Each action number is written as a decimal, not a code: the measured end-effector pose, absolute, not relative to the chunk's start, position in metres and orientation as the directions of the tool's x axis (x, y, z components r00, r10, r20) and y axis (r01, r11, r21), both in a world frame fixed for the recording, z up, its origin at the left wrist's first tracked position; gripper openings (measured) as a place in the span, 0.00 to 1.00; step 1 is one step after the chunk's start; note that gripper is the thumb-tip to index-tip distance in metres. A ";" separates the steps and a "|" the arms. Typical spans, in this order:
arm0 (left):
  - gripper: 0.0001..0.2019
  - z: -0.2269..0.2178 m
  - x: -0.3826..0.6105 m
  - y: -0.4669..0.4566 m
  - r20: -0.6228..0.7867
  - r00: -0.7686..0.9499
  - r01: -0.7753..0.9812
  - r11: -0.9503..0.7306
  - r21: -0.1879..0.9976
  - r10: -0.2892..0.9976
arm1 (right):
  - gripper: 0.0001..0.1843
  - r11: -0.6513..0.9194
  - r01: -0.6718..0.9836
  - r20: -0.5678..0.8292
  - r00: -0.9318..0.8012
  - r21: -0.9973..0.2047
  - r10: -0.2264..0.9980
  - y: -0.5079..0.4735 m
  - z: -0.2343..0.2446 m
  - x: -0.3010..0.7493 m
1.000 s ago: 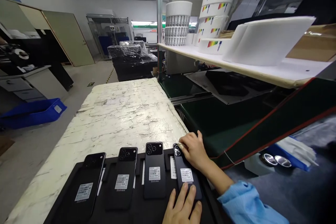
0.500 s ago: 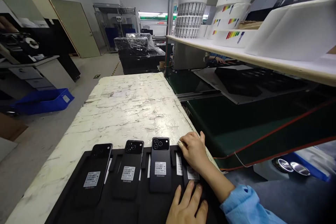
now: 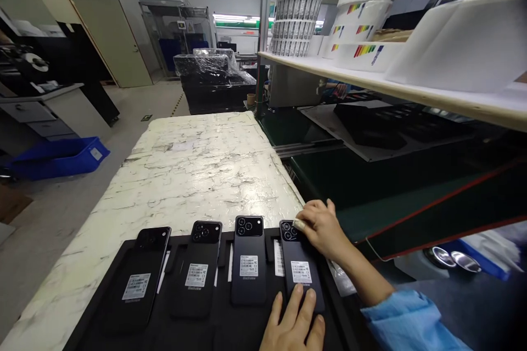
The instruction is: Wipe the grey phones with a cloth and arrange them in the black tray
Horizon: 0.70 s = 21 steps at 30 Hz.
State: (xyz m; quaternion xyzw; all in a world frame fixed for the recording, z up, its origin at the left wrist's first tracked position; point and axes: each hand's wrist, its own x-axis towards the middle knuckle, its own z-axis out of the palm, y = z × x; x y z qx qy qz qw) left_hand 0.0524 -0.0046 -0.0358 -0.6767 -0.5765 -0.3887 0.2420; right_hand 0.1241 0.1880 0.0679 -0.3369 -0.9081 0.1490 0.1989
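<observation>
A black foam tray (image 3: 99, 307) lies at the near end of the white marbled table (image 3: 193, 170). Several dark phones lie in it face down, each with a white label. My right hand (image 3: 323, 227), in a light blue sleeve, has its fingers curled in a pinch on the top right corner of the rightmost phone (image 3: 300, 269), beside its camera block. My left hand (image 3: 294, 323) lies with fingers stretched flat on that phone's lower end. The other phones (image 3: 248, 266) (image 3: 197, 271) (image 3: 142, 279) lie untouched to the left.
A green conveyor bench (image 3: 341, 186) runs along the table's right side. Above it a shelf (image 3: 370, 85) carries stacked label rolls (image 3: 298, 16) and white foam. A blue bin (image 3: 57, 156) sits on the floor at left, and wrapped black crates (image 3: 214, 82) stand beyond the table.
My right hand has slid from over the rightmost phone's upper part to its top right corner, uncovering the camera block and label. My left hand stays on the phone's lower end.
</observation>
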 end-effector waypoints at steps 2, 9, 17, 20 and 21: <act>0.05 -0.039 0.053 -0.003 0.835 0.016 0.967 -0.221 0.127 0.550 | 0.05 0.790 0.470 0.264 -0.766 -0.393 0.586 0.176 0.067 0.111; 0.06 -0.043 0.053 -0.004 0.781 0.030 0.970 -0.208 0.129 0.624 | 0.07 0.796 0.502 0.325 -0.732 -0.339 0.600 0.182 0.063 0.087; 0.06 -0.038 0.052 -0.002 0.846 0.003 0.968 -0.212 0.131 0.534 | 0.12 0.646 0.629 0.385 -0.519 -0.433 0.763 0.184 0.038 0.149; 0.06 -0.037 0.055 -0.001 0.842 -0.030 0.966 -0.199 0.162 0.538 | 0.11 0.683 0.595 0.371 -0.574 -0.423 0.730 0.168 0.042 0.147; 0.06 -0.037 0.056 -0.001 0.832 -0.030 0.966 -0.198 0.166 0.554 | 0.10 0.704 0.572 0.373 -0.598 -0.421 0.709 0.164 0.046 0.139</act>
